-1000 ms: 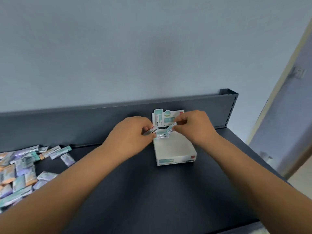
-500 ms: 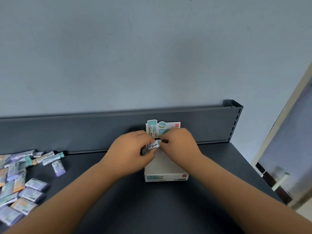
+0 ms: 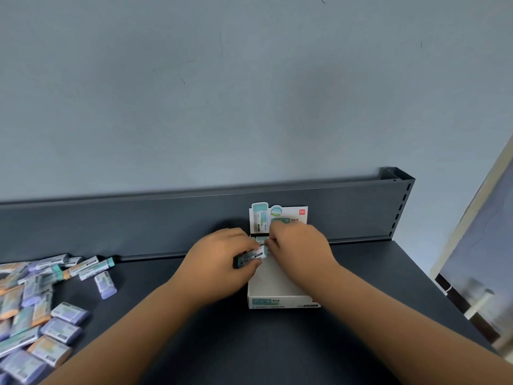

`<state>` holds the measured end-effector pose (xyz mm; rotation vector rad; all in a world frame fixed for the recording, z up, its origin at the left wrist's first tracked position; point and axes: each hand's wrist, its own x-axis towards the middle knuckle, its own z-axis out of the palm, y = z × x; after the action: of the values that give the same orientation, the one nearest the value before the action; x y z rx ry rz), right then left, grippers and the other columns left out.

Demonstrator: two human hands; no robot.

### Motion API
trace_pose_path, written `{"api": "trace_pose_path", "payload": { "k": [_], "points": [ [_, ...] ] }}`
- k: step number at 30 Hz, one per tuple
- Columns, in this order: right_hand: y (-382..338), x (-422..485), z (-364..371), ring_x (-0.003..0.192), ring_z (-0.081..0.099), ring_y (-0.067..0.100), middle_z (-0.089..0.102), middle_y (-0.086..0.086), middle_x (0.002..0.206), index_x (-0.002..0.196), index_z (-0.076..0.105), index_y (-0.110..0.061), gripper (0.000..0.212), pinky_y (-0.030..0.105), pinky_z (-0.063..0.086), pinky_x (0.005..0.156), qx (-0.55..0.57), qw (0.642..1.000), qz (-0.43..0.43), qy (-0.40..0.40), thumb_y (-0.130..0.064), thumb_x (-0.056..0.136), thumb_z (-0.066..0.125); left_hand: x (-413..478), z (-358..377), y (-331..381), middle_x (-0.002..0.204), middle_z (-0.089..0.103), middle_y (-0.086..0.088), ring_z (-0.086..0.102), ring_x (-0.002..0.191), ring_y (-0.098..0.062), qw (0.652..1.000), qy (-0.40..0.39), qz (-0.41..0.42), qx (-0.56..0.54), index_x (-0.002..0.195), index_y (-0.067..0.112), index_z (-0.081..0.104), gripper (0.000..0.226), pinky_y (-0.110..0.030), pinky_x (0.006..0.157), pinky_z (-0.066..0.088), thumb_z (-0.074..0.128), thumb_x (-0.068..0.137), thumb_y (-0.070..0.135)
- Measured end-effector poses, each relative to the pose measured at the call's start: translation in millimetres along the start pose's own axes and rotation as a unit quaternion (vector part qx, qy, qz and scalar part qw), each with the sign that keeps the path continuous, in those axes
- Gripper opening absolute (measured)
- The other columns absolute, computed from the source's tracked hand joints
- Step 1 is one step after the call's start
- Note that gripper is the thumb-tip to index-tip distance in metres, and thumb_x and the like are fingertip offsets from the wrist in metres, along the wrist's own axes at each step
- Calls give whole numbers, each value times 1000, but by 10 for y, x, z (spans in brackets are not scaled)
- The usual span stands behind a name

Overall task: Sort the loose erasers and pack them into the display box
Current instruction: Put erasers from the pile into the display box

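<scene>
Two bare forearms reach in across a dark table (image 3: 249,345) toward a white box (image 3: 273,284), which lies lengthwise away from the person with its printed front edge nearest the camera. Far off to the left, well apart from the box, the loose erasers (image 3: 41,323) lie in an unsorted heap of purple, orange and teal sleeves, and one purple stray (image 3: 105,284) stands just beside it.

Over the far half of the box the hands meet. The left hand (image 3: 219,262) pinches one eraser (image 3: 251,256) between thumb and curled fingers. The eraser's long axis runs roughly left to right, its white end tipped slightly up toward the right hand (image 3: 301,251). That hand's fingers are curled at the box's far end, close to the eraser's tip, but whether they grip anything cannot be told.

The coming move likely turns on that short gap: the box's open far end lies just right of and beyond the eraser, nearer the right hand, so the piece would probably need turning to line up. The right hand's own knuckles crowd that approach.

Behind the hands the header card (image 3: 290,215) stands upright against the table's back rail (image 3: 166,218), beneath a plain blue-grey wall (image 3: 249,107).
</scene>
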<state>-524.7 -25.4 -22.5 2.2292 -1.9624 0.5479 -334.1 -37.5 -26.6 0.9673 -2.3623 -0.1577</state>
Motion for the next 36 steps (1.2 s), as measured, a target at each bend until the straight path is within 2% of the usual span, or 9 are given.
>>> {"api": "trace_pose_path", "payload": {
  "k": [4, 10, 14, 17, 20, 23, 26, 31, 36],
  "points": [
    [-4, -20, 13, 89, 64, 27, 67, 2, 102, 102, 56, -19, 20, 31, 41, 63, 8, 1000, 9, 12, -38, 102, 50, 45, 39, 11, 85, 63, 13, 60, 81, -5, 998, -9, -26, -62, 93, 32, 72, 19, -36, 73, 54, 64, 82, 44],
    [78, -39, -44, 78, 61, 18, 66, -7, 85, 88, 59, -26, 14, 34, 53, 65, 63, 997, 37, 33, -36, 96, 56, 101, 56, 2, 88, 64, 14, 57, 83, -4, 999, -13, -21, -26, 99, 31, 74, 20, -34, 75, 54, 72, 82, 42],
    [128, -73, -145, 76, 64, 11, 69, -10, 82, 92, 68, -27, 8, 36, 56, 68, 139, 988, 39, 62, -30, 94, 60, 141, 89, 27, 84, 64, 15, 56, 82, -7, 1000, 7, -27, 0, 97, 26, 73, 20, -33, 75, 53, 76, 82, 40],
    [139, -89, -207, 78, 65, 7, 71, -13, 83, 91, 72, -27, 10, 36, 57, 73, 199, 979, 31, 42, -25, 89, 62, 182, 100, 77, 84, 61, 17, 55, 85, -8, 999, 14, -24, 21, 96, 27, 73, 21, -31, 76, 51, 77, 82, 42],
    [137, -110, -265, 88, 66, 8, 73, -14, 93, 95, 75, -30, 17, 34, 57, 78, 147, 989, 10, -25, -28, 85, 62, 237, 110, 140, 89, 70, 7, 59, 89, -17, 999, 12, -5, 46, 94, 25, 74, 21, -34, 75, 51, 75, 82, 42],
    [134, -112, -284, 96, 64, 13, 71, -11, 100, 97, 75, -33, 20, 35, 57, 80, 76, 994, 10, -74, -34, 81, 63, 296, 145, 171, 78, 71, 4, 61, 85, -22, 995, -8, 16, 101, 83, 26, 75, 20, -34, 70, 50, 71, 80, 45],
    [118, -119, -250, 97, 64, 18, 70, -9, 101, 99, 73, -33, 19, 31, 54, 76, 23, 995, 5, -95, -38, 83, 63, 327, 200, 204, 76, 69, 3, 60, 85, -23, 984, -29, 25, 173, 77, 24, 72, 22, -30, 65, 39, 66, 82, 45],
    [67, -139, -170, 97, 64, 25, 68, -2, 104, 103, 72, -31, 19, 33, 54, 75, -39, 994, -23, -104, -28, 90, 58, 316, 258, 246, 104, 61, 2, 53, 96, -23, 969, -48, -29, 240, 92, 19, 71, 17, -31, 68, 35, 60, 90, 32],
    [30, -139, -116, 90, 63, 28, 65, 2, 98, 95, 68, -21, 15, 33, 49, 68, -59, 994, -30, -88, -22, 92, 53, 277, 270, 187, 101, 54, 1, 52, 91, -23, 965, -30, -109, 235, 92, 19, 66, 15, -33, 62, 36, 63, 86, 33]
  ]
}}
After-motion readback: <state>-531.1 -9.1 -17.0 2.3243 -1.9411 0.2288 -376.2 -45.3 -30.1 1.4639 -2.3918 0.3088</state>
